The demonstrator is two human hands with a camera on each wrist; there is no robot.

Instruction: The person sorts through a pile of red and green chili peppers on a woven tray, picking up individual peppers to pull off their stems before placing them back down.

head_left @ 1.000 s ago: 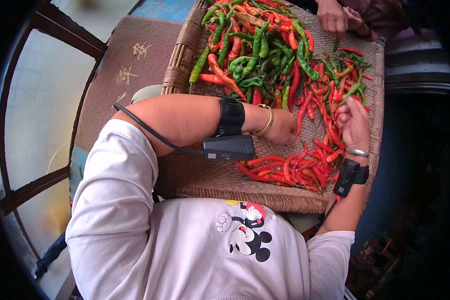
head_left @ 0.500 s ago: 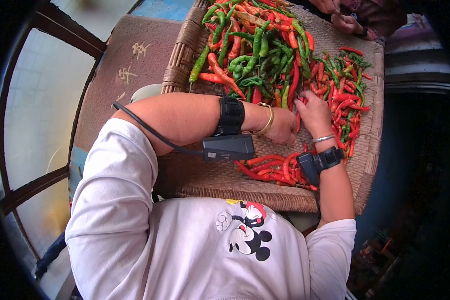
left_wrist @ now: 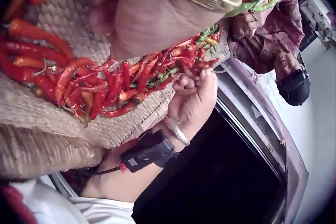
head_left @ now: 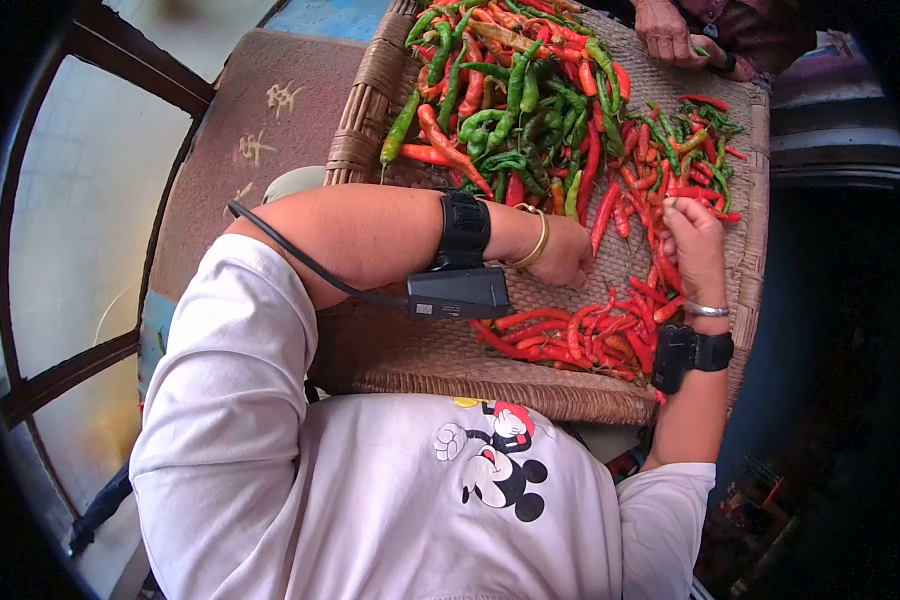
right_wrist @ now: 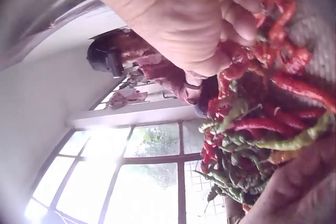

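On the woven tray [head_left: 610, 270] my left hand [head_left: 565, 255], with a gold bracelet, rests with loosely curled fingers. Nothing shows in it in the left wrist view, where its palm side [left_wrist: 157, 19] is close up. Just beyond its knuckles lies a long red pepper [head_left: 605, 215]. My right hand [head_left: 698, 250], with a silver bracelet, is over the right-hand pile of small red and green peppers [head_left: 715, 175]. Thumb and fingers appear to pinch a red pepper, partly hidden; the right wrist view shows red under those fingers [right_wrist: 236, 24].
A large heap of green and red peppers [head_left: 530, 100] fills the tray's far left. More red peppers [head_left: 580, 335] lie near its front edge. Another person's hands [head_left: 670, 35] are at the far right corner. Windows [head_left: 85, 190] stand at the left.
My right hand went from the right-hand pile to beside my left hand, then back right. The green pepper it held earlier is out of it. My left hand has stayed put.
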